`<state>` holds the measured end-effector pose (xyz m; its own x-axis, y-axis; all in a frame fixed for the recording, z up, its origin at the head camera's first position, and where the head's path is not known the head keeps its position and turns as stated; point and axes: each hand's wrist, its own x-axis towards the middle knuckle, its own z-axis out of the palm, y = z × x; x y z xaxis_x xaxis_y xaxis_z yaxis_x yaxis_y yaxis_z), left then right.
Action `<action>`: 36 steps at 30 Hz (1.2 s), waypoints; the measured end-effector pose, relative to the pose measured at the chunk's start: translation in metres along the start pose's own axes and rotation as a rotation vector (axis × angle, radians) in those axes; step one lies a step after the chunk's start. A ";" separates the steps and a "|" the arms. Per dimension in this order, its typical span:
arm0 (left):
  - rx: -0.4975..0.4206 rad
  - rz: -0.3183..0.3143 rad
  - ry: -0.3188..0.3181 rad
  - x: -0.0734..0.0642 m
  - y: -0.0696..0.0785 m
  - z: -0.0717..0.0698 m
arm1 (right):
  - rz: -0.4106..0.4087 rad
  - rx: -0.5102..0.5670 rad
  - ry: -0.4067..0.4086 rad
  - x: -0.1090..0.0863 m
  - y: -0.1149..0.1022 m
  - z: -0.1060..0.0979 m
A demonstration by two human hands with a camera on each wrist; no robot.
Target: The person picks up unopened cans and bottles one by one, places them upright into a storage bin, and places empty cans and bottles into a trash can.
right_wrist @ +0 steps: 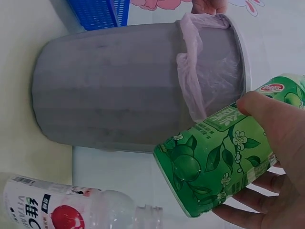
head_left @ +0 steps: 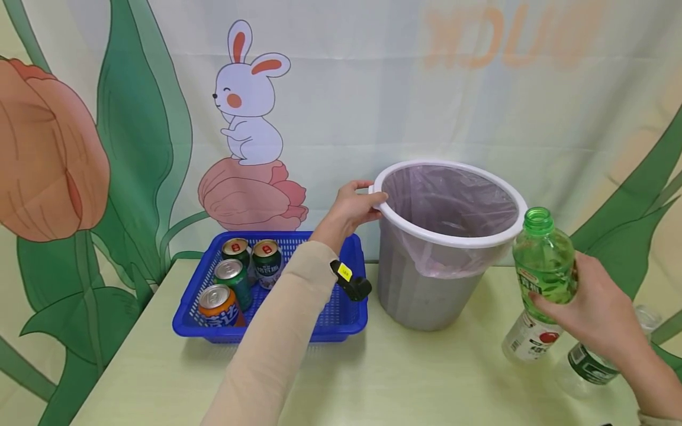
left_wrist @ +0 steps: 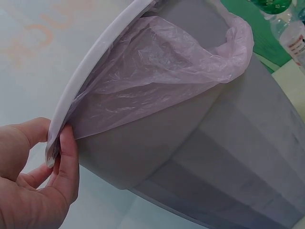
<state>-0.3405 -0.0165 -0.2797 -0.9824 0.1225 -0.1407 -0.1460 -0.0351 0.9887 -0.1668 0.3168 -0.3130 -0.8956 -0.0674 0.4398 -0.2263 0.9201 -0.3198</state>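
Observation:
My left hand (head_left: pixel 354 207) grips the white rim of a grey trash bin (head_left: pixel 426 290); the left wrist view shows the thumb and fingers (left_wrist: pixel 69 162) on either side of the rim. A pale pink plastic bag (left_wrist: pixel 167 62) lines the bin and folds over its edge. My right hand (head_left: pixel 599 307) holds a green plastic bottle (head_left: pixel 540 260), uncapped, in the air right of the bin. Its printed label (right_wrist: pixel 214 148) shows in the right wrist view. Below it stand a white-labelled bottle (head_left: pixel 530 342) and a clear bottle with a dark green label (head_left: pixel 588 364).
Left of the bin sits a blue plastic basket (head_left: pixel 199 331) with several drink cans (head_left: pixel 231 281) at its left side. All stand on a pale green table (head_left: pixel 405 378). Behind hangs a printed cloth (head_left: pixel 346 106) with a rabbit and tulips.

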 end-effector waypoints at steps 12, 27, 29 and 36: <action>-0.013 0.000 0.005 0.001 -0.001 0.000 | -0.003 -0.001 -0.002 0.014 0.000 -0.016; -0.021 -0.004 0.010 0.000 -0.001 0.000 | -0.082 -0.022 -0.003 0.050 -0.004 -0.049; -0.023 -0.004 0.012 0.000 0.000 0.000 | -0.107 -0.021 -0.004 0.055 -0.004 -0.052; -0.026 -0.007 0.011 0.001 -0.002 0.000 | -0.088 -0.075 -0.019 0.068 -0.012 -0.058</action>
<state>-0.3412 -0.0159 -0.2813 -0.9826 0.1118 -0.1482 -0.1556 -0.0603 0.9860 -0.2025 0.3234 -0.2304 -0.8809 -0.1557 0.4469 -0.2756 0.9365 -0.2170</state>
